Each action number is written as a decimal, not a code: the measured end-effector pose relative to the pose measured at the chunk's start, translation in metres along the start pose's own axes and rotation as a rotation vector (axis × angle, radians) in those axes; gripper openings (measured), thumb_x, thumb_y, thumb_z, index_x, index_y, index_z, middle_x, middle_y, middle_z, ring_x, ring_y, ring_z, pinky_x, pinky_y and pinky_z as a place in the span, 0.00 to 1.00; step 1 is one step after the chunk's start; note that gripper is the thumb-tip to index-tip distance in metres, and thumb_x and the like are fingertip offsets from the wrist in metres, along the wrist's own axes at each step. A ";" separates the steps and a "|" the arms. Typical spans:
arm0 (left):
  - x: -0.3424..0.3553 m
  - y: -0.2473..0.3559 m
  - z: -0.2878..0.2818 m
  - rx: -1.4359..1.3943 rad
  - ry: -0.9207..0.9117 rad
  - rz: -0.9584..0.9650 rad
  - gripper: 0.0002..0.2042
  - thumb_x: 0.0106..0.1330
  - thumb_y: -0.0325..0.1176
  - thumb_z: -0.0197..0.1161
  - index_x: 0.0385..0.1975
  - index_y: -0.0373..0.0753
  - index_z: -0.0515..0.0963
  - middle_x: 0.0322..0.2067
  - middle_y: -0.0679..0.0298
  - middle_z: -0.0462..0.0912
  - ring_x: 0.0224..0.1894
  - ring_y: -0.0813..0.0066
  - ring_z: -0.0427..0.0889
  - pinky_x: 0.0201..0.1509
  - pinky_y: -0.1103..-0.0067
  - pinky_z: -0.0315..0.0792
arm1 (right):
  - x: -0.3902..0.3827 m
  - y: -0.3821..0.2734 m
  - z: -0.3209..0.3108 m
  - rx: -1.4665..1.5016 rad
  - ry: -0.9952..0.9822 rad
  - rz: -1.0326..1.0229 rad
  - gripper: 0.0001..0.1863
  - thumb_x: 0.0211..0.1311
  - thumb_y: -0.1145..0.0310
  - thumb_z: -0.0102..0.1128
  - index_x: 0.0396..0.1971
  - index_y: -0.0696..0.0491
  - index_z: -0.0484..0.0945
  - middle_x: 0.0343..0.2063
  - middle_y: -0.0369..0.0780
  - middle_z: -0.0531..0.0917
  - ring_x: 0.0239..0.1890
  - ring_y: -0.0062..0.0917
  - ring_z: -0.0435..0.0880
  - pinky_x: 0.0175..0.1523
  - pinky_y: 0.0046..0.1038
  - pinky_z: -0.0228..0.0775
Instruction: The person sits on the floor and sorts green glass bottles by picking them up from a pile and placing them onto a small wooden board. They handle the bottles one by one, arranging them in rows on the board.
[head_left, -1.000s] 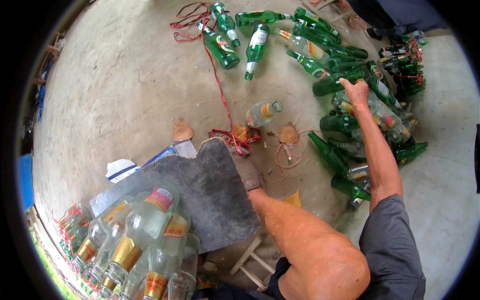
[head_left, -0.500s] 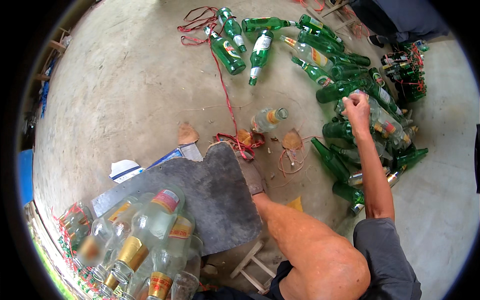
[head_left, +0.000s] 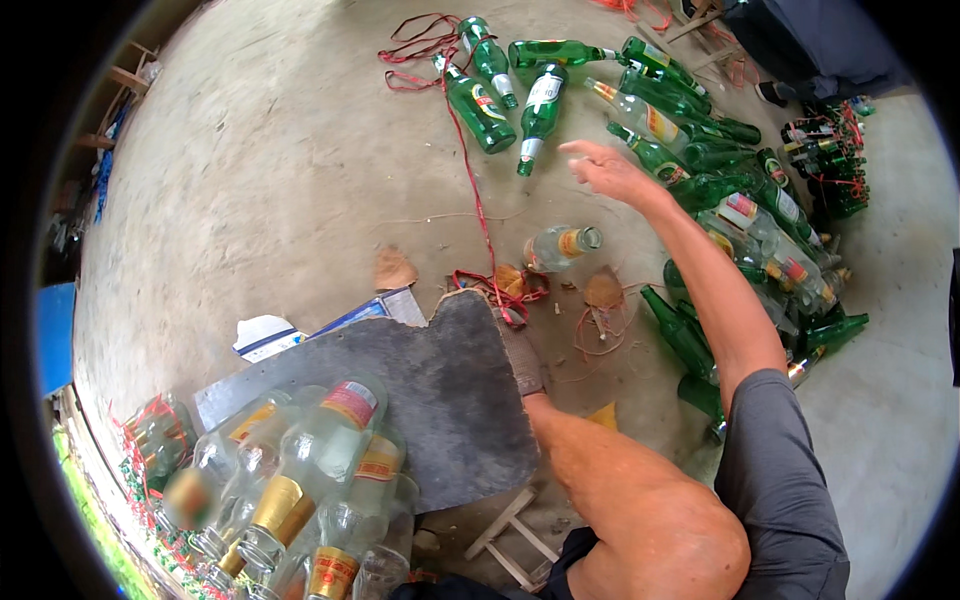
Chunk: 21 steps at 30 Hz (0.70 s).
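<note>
My right hand is stretched out over the floor with nothing in it. Its fingers are apart and point left, toward the neck of a green bottle with a white label. Other green bottles lie around that one on the floor. Beneath and to the right of my forearm spreads a pile of green and clear bottles. A clear glass bottle with a gold label rests on the floor left of my forearm. My left hand is out of view.
Several clear bottles are stacked at the lower left beside a dark board. Red cord trails across the concrete floor. Tied bundles of bottles stand at the far right, near a person in dark clothes.
My right hand has moved left and away from me, from over the bottle pile to near the separate green bottles. Its closed fingers have spread. The whole view has shifted slightly.
</note>
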<state>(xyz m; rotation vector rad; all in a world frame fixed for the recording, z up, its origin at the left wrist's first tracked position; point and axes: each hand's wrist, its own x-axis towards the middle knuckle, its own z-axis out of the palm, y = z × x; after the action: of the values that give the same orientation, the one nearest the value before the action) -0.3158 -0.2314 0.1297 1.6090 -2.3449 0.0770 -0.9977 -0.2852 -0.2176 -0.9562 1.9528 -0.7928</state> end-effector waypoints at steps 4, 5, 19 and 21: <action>0.003 0.001 -0.003 0.034 -0.033 0.030 0.05 0.67 0.24 0.71 0.36 0.28 0.87 0.38 0.45 0.87 0.43 0.47 0.84 0.50 0.56 0.78 | 0.044 0.017 0.035 -0.028 -0.105 -0.267 0.24 0.75 0.61 0.58 0.67 0.49 0.76 0.50 0.43 0.86 0.50 0.29 0.84 0.57 0.33 0.76; 0.005 0.000 -0.002 0.035 -0.040 0.038 0.04 0.67 0.24 0.71 0.36 0.28 0.87 0.38 0.45 0.87 0.43 0.47 0.84 0.50 0.56 0.78 | 0.054 0.027 0.039 -0.078 -0.127 -0.246 0.25 0.75 0.60 0.57 0.68 0.49 0.74 0.50 0.43 0.86 0.50 0.29 0.83 0.58 0.33 0.75; 0.002 0.005 -0.004 0.082 -0.054 0.051 0.03 0.66 0.23 0.71 0.35 0.29 0.85 0.37 0.46 0.86 0.42 0.46 0.82 0.49 0.54 0.76 | 0.035 0.013 0.069 -0.166 0.117 0.047 0.17 0.68 0.55 0.66 0.53 0.45 0.84 0.43 0.48 0.89 0.49 0.43 0.87 0.56 0.42 0.76; 0.009 0.010 -0.005 0.083 -0.062 0.076 0.04 0.67 0.23 0.70 0.37 0.28 0.85 0.38 0.46 0.86 0.43 0.46 0.82 0.49 0.54 0.76 | 0.006 0.018 0.056 -0.201 0.230 0.068 0.16 0.66 0.56 0.66 0.50 0.45 0.84 0.42 0.48 0.88 0.48 0.43 0.87 0.54 0.42 0.76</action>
<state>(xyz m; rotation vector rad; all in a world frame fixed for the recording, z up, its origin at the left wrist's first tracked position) -0.3266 -0.2344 0.1379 1.5807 -2.4810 0.1450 -0.9579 -0.2911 -0.2610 -0.9426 2.2868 -0.7032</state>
